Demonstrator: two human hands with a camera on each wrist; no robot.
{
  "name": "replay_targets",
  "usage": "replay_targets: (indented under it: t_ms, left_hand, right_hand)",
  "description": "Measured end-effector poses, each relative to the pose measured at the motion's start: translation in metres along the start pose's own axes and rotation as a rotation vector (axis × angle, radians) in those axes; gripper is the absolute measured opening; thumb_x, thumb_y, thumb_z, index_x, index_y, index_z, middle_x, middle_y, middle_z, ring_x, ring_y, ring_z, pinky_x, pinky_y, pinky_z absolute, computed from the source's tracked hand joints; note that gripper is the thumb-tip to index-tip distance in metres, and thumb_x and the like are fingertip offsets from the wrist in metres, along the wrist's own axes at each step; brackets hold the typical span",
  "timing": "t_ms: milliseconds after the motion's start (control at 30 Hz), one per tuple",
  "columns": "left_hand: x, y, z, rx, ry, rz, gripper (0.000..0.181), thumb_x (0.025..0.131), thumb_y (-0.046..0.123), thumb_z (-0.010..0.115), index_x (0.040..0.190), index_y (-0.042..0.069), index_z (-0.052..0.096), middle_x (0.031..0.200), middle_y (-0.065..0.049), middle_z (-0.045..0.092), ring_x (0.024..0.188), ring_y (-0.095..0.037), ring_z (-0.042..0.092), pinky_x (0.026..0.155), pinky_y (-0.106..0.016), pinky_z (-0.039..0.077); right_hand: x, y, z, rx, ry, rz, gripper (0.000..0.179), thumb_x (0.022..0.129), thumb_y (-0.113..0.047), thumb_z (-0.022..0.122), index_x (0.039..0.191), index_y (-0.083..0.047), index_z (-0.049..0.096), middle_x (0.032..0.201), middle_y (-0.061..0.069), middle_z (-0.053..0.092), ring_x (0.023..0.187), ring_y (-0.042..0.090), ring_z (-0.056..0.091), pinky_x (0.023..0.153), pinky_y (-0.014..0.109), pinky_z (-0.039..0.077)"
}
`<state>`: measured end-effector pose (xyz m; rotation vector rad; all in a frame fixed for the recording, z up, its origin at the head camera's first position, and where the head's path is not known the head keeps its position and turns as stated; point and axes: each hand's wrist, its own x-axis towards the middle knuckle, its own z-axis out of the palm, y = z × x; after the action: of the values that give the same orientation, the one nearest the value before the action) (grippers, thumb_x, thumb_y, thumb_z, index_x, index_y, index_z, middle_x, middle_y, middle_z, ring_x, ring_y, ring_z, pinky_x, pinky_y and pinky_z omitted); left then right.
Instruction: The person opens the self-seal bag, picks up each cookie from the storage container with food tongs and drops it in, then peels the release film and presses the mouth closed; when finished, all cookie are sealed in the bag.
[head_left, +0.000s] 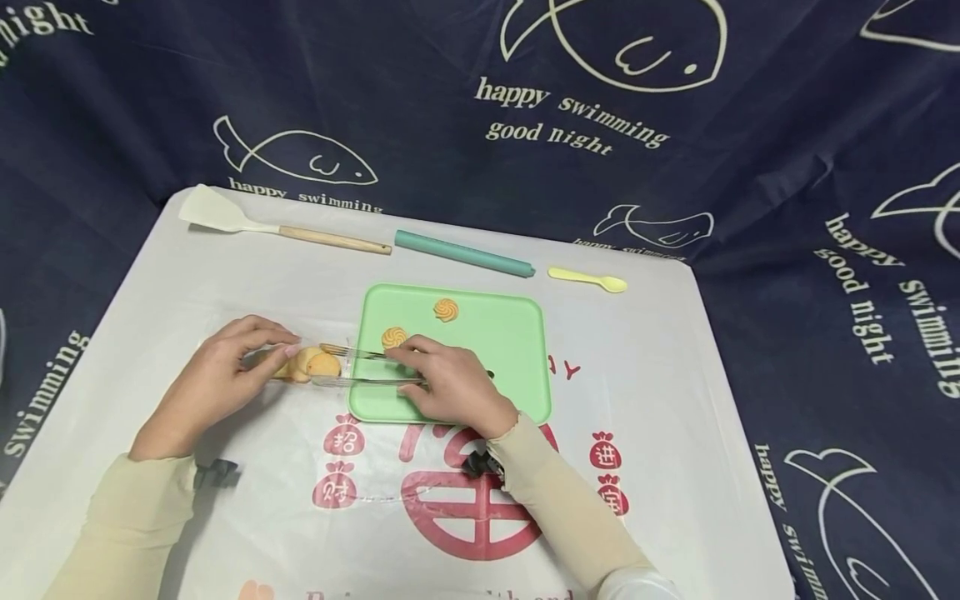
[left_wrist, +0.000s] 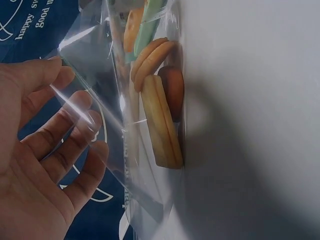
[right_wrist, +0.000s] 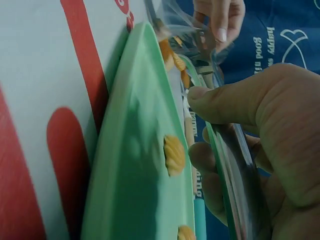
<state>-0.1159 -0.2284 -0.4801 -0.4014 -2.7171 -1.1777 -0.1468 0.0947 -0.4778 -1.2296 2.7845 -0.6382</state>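
My left hand [head_left: 225, 367] pinches the rim of a clear plastic bag [left_wrist: 92, 50] between thumb and fingertips; its other fingers are spread along the film. Inside the bag lie several cookies [head_left: 324, 365], among them a long sandwich biscuit [left_wrist: 162, 125] and round ones. Metal tongs [head_left: 371, 382] are gripped by my right hand [head_left: 457, 383], above the green tray [head_left: 517, 333]. Their arms point left, with the tips at the bag's mouth around the cookies; whether they touch one I cannot tell. Two swirl cookies [head_left: 446, 310] rest on the tray, one close to the right fingers.
Behind the tray lie a white spatula [head_left: 217, 212] with a wooden handle, a teal stick [head_left: 465, 254] and a yellow spoon [head_left: 588, 279]. The white tablecloth [head_left: 270, 517] carries red prints. A dark blue curtain [head_left: 427, 108] stands around the table.
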Motion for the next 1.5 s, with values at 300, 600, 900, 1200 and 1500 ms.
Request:
replay_targets:
  t_ms: [300, 600, 900, 1200, 1500]
  left_hand:
    - [0.001, -0.001, -0.002, 0.012, 0.010, 0.027, 0.010, 0.094, 0.016, 0.076, 0.104, 0.014, 0.079, 0.108, 0.007, 0.066, 0.108, -0.017, 0.059, 0.093, -0.033, 0.041]
    - [-0.001, -0.004, -0.003, 0.008, 0.020, 0.012, 0.007, 0.096, 0.015, 0.074, 0.102, 0.013, 0.078, 0.107, 0.006, 0.066, 0.108, -0.017, 0.058, 0.092, -0.024, 0.038]
    - [0.001, -0.002, 0.000, -0.007, 0.018, 0.004, 0.008, 0.096, 0.014, 0.074, 0.102, 0.010, 0.078, 0.106, 0.006, 0.066, 0.106, -0.016, 0.058, 0.091, -0.024, 0.038]
    - [0.003, -0.001, 0.003, -0.007, -0.009, -0.025, 0.012, 0.098, 0.019, 0.072, 0.105, 0.011, 0.077, 0.109, 0.005, 0.065, 0.106, -0.017, 0.059, 0.088, -0.039, 0.046]
    - [0.002, -0.003, 0.002, 0.006, -0.001, -0.011, 0.009, 0.096, 0.017, 0.074, 0.103, 0.013, 0.078, 0.107, 0.007, 0.065, 0.106, -0.016, 0.059, 0.091, -0.032, 0.042]
  right_hand:
    - [0.013, -0.005, 0.003, -0.004, -0.009, -0.020, 0.041, 0.094, -0.026, 0.072, 0.135, -0.022, 0.066, 0.126, -0.009, 0.060, 0.066, -0.002, 0.049, 0.056, 0.020, 0.043]
    - [0.000, 0.013, -0.012, 0.091, 0.006, 0.062, 0.051, 0.091, -0.026, 0.078, 0.139, -0.024, 0.063, 0.123, -0.007, 0.062, 0.071, -0.001, 0.051, 0.060, 0.022, 0.046]
    - [-0.039, 0.070, -0.050, -0.002, 0.135, 0.298, 0.055, 0.087, -0.022, 0.082, 0.138, -0.015, 0.064, 0.118, 0.002, 0.064, 0.076, 0.010, 0.056, 0.060, 0.032, 0.048]
    - [-0.053, 0.088, -0.058, -0.067, 0.085, 0.388, 0.052, 0.090, -0.024, 0.079, 0.138, -0.013, 0.064, 0.119, 0.003, 0.064, 0.075, 0.014, 0.056, 0.061, 0.037, 0.048]
    - [-0.063, 0.081, -0.061, -0.039, 0.038, 0.356, 0.050, 0.087, -0.022, 0.081, 0.134, -0.015, 0.067, 0.116, 0.003, 0.066, 0.072, 0.013, 0.054, 0.059, 0.036, 0.046]
